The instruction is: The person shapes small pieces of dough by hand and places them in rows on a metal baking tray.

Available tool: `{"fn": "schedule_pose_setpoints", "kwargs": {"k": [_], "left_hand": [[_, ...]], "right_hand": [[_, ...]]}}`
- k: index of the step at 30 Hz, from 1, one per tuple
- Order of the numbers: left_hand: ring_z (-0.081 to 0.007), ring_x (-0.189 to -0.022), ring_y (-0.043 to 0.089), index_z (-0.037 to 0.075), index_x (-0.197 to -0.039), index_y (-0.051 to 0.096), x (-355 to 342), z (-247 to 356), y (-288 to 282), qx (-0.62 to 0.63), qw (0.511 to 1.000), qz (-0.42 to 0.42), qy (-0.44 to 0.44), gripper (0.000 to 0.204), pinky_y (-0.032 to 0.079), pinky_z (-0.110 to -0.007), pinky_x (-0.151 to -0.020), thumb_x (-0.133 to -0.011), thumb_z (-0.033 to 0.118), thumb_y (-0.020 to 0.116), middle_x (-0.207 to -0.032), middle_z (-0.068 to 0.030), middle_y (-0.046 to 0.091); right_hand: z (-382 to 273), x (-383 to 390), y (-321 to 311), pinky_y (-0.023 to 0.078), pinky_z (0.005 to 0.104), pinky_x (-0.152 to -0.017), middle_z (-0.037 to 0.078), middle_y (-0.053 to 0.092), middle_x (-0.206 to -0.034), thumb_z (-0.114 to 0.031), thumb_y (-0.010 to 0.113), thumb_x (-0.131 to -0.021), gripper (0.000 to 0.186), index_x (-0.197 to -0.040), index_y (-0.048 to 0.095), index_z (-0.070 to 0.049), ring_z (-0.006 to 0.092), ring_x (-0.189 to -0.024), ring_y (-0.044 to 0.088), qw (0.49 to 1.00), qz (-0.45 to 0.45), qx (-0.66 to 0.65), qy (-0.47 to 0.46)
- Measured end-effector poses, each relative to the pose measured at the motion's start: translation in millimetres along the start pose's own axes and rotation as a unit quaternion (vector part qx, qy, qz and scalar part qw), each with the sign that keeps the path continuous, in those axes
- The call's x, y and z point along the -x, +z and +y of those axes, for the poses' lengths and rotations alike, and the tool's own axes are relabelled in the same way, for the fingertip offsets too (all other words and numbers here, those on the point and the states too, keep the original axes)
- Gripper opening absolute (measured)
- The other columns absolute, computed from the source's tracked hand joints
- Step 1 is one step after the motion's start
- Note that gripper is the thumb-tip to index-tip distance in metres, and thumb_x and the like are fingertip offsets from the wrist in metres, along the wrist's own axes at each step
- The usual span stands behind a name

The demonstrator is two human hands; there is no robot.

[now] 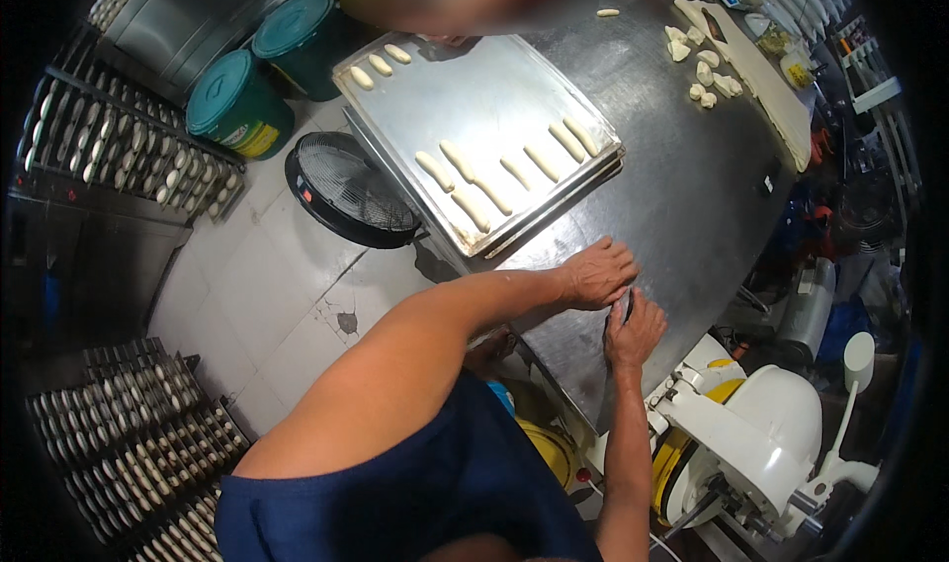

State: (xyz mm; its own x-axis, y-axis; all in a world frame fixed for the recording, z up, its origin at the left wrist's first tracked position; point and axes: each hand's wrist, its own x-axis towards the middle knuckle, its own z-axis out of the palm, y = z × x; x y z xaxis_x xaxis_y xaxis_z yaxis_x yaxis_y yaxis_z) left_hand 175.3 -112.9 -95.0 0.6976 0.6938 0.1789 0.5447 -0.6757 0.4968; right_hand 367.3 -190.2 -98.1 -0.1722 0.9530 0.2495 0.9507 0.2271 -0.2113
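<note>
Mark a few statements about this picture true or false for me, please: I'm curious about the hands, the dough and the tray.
1. The person's left hand and right hand are close together over the table. True.

2. Pale dough rolls lie on the metal tray. True.

3. The left hand is gripping the metal tray. False: it is apart from the metal tray.

4. Irregular dough lumps lie on the table. True.

5. The dough rolls cover the whole metal tray. False: much of its middle is bare.
</note>
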Motion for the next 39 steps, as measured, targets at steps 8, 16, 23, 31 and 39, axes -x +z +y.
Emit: {"fn": "schedule_pose_setpoints", "kwargs": {"k": [8,16,23,31,39], "left_hand": [[-0.0448,-0.155,0.027,-0.015,-0.151,0.040,114,47,15,-0.030,0.998,0.043,-0.031,0.079,0.019,-0.054,-0.129,-0.098,0.042,0.058,-0.163,-0.0323,0.034],[-0.0418,-0.157,0.025,-0.010,-0.154,0.039,-39,-10,11,-0.078,0.991,0.081,-0.066,0.074,0.013,-0.055,-0.130,-0.102,0.043,0.045,-0.168,-0.0285,0.028],[-0.0470,-0.157,0.021,-0.012,-0.154,0.035,93,47,21,-0.006,0.998,0.030,-0.062,0.078,0.013,-0.056,-0.130,-0.100,0.040,0.055,-0.165,-0.0321,0.029],[-0.0430,-0.154,0.029,-0.004,-0.154,0.043,-4,9,13,-0.093,0.993,0.058,-0.050,0.073,0.012,-0.064,-0.126,-0.104,0.049,0.043,-0.165,-0.0248,0.035],[-0.0407,-0.144,0.041,0.002,-0.142,0.054,64,33,-16,-0.077,0.997,0.015,-0.018,0.065,0.029,-0.073,-0.112,-0.095,0.048,0.058,-0.156,-0.0228,0.043]], "right_hand": [[-33,106,-35,0.013,0.0607,-0.127,0.029,0.027,-0.167,-0.044,0.055,-0.102,0.081,-0.158,0.029,0.009,0.0488,-0.156,0.021,0.990,-0.142,-0.019,0.014],[14,-45,11,0.014,0.0584,-0.128,0.026,0.029,-0.169,-0.044,0.046,-0.108,0.072,-0.160,0.032,0.004,0.0455,-0.157,0.022,0.991,-0.066,0.008,0.117],[-31,87,-12,0.018,0.0586,-0.127,0.028,0.034,-0.165,-0.046,0.045,-0.108,0.072,-0.158,0.035,0.004,0.0491,-0.154,0.025,0.996,-0.089,-0.010,0.015],[17,2,9,0.018,0.0581,-0.127,0.028,0.039,-0.161,-0.042,0.054,-0.104,0.071,-0.155,0.037,0.005,0.0502,-0.153,0.028,0.998,-0.023,0.029,0.055],[20,42,-56,0.024,0.0544,-0.124,0.025,0.045,-0.155,-0.024,0.075,-0.088,0.075,-0.153,0.043,-0.002,0.0459,-0.149,0.035,0.973,-0.161,-0.149,-0.065]]}}
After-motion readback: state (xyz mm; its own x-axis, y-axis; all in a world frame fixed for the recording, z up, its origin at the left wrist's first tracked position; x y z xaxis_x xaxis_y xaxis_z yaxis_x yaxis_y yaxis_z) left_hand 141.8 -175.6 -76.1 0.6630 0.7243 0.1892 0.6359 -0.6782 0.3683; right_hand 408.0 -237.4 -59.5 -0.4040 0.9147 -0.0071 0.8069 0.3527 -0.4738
